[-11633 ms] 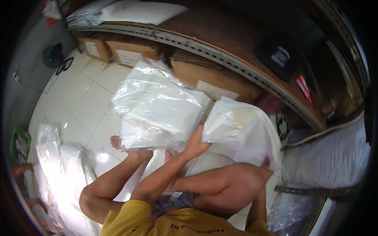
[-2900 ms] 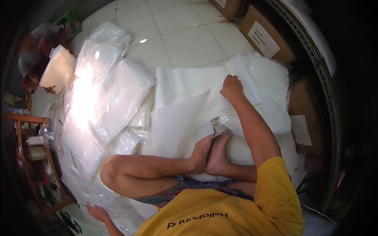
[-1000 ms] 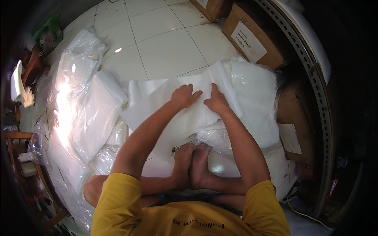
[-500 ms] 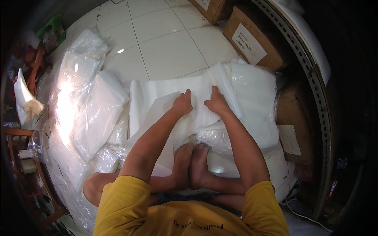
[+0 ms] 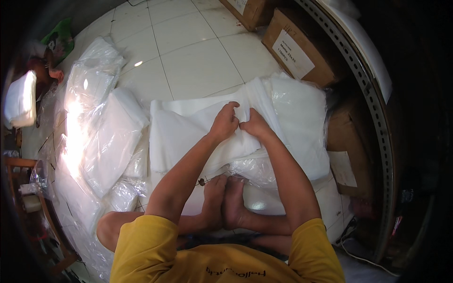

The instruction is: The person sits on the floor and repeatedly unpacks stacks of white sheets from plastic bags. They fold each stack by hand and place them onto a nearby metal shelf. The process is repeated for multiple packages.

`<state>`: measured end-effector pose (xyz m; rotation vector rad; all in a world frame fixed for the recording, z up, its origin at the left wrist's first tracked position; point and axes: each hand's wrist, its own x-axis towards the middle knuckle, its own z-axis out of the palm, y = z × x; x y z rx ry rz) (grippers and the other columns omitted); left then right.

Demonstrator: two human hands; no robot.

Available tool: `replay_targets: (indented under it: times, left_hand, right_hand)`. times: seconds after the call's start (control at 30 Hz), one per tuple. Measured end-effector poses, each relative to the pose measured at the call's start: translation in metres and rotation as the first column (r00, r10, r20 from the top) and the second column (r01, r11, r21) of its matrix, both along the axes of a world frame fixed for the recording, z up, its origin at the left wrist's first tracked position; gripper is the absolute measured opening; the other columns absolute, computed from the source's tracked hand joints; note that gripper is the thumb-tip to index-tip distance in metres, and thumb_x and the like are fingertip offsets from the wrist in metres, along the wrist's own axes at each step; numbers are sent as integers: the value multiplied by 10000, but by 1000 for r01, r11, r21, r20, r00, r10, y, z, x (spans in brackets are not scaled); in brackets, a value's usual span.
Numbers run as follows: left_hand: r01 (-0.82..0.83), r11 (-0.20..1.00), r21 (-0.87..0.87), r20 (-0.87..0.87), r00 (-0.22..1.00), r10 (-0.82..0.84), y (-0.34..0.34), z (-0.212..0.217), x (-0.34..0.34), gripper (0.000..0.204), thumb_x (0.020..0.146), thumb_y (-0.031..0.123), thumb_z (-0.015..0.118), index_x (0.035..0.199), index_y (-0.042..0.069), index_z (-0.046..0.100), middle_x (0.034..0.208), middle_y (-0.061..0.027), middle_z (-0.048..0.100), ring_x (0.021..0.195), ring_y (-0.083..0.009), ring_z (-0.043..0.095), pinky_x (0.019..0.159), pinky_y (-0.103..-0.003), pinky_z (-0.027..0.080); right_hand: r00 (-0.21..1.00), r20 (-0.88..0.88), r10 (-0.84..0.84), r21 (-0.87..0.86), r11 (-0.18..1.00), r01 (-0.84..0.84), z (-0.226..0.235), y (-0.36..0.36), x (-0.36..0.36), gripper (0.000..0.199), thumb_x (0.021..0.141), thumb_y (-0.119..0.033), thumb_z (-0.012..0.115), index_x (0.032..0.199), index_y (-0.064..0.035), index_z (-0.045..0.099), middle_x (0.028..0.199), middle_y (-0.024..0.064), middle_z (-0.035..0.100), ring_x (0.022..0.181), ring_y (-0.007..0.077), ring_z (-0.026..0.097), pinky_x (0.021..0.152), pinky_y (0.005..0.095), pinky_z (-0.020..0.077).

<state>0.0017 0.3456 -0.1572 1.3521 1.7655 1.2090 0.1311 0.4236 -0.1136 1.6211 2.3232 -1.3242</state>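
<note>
Sheet handling on a tiled floor, seen from above. The left hand (image 5: pixel 225 123) and the right hand (image 5: pixel 257 125) meet over the white sheets (image 5: pixel 181 129). The right fingers are bent over the sheets' raised ridge; the left index finger points forward, its thumb close to the right hand. Whether either hand pinches a sheet cannot be told.

The sheets lie near the middle of the floor (image 5: pixel 188 47), their right part resting against a plastic-wrapped bundle (image 5: pixel 304 125). The work appears to be partway: the layers at the ridge are bent up, while those to the left lie nearly flat. How many are left cannot be counted.

Containers: a further group of clear plastic bags (image 5: pixel 115 137), with white sheets inside, lies toward the floor's left edge. Along its right edge, beneath the shelf rail (image 5: pixel 362 89), stand a labelled cardboard box (image 5: pixel 306 56) and a second box (image 5: pixel 348 137); their contents are hidden. At far left, a white stack (image 5: pixel 21 101) shows beside a partly visible co-worker.
</note>
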Motion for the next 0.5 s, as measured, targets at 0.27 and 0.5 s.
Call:
replay_targets:
  times: [0.27,0.5]
  left_hand:
    - [-130,916,-379,419,859,295,-12,-25,19,685,848,203,606,1427,-64,355,1299,-255,537,1118,-278,582,906,-360,489]
    - [-142,987,-74,292,943,157,-37,-24,50,627,893,249,599,1416,-35,400,1371,-227,500,1225,-290,524,1000,-338,427]
  right_hand:
    - [983,-149,-106,-426,904,33,22,0,-4,495,810,-82,612,1270,82,530,1152,213,627,1008,302,646,810,406,546]
    - [880,-188,-436,-734,658,169,27,1,-15,541,879,-220,654,1265,124,498,1210,257,574,1007,320,635,783,420,549]
